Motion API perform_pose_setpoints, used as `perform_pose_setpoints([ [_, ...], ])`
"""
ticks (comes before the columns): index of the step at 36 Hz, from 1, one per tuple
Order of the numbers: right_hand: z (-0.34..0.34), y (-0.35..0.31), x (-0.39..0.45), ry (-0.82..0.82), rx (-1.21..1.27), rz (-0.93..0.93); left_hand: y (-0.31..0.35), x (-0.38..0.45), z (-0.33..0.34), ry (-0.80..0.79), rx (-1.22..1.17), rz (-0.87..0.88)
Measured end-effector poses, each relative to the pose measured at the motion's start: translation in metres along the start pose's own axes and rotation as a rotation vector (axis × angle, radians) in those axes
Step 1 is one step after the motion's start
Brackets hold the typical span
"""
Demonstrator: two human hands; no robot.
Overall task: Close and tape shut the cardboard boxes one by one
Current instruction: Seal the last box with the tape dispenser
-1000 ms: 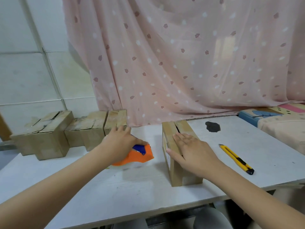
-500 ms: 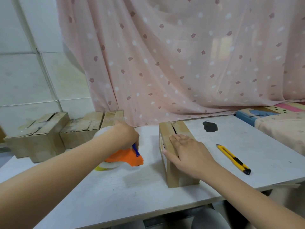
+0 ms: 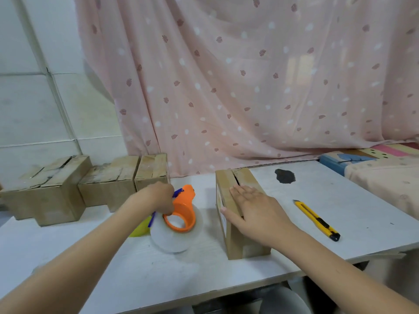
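Head view: left hand [image 3: 162, 196] grips the orange tape dispenser [image 3: 181, 214] at table [image 3: 340, 196] centre. Right hand [image 3: 254, 211] lies flat, fingers straight, on the cardboard box [image 3: 238, 243] just right of it.

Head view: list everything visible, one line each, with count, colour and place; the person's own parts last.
cardboard box under the hand: 1, brown, table centre, top seam open.
cardboard boxes by the wall: 3, brown, far left of table.
orange tape dispenser with clear roll: 1, left of the centre box.
yellow utility knife: 1, right of that box.
white table: 1, dark stain at back.
pink dotted curtain: 1, behind.
left hand: grip on the dispenser.
right hand: flat on the centre box.
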State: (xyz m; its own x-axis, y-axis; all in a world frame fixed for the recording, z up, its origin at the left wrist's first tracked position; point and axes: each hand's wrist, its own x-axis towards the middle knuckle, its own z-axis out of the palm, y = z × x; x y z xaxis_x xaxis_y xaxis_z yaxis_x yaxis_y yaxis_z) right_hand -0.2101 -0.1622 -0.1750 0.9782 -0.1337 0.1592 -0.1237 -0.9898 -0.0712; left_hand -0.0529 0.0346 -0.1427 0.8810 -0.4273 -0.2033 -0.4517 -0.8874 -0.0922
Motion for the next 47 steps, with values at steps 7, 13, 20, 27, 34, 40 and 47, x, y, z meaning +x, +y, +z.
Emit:
perform_pose_setpoints([
  [7,-0.002,0.000,0.000,-0.012,0.013,0.009,0.008,0.010,0.036,0.062,-0.081,-0.052],
  [13,-0.004,0.000,0.000,-0.037,0.034,0.012,0.013,0.013,0.051,0.141,-0.085,-0.071],
  [20,-0.008,0.002,0.006,-0.047,0.108,-0.054,0.055,0.005,0.028,0.257,-0.487,-0.011],
  [27,-0.039,0.027,0.026,0.138,0.620,0.362,0.085,0.003,0.014,0.065,-1.101,0.043],
  [34,-0.048,0.049,0.046,-0.175,0.652,0.573,0.103,-0.003,-0.004,-0.029,-0.903,0.073],
  [40,-0.050,0.054,0.057,-0.240,0.798,0.601,0.115,-0.002,-0.018,-0.052,-0.764,0.043],
  [47,-0.045,0.065,0.058,-0.300,0.896,0.603,0.115,0.005,-0.024,-0.056,-0.754,-0.015],
])
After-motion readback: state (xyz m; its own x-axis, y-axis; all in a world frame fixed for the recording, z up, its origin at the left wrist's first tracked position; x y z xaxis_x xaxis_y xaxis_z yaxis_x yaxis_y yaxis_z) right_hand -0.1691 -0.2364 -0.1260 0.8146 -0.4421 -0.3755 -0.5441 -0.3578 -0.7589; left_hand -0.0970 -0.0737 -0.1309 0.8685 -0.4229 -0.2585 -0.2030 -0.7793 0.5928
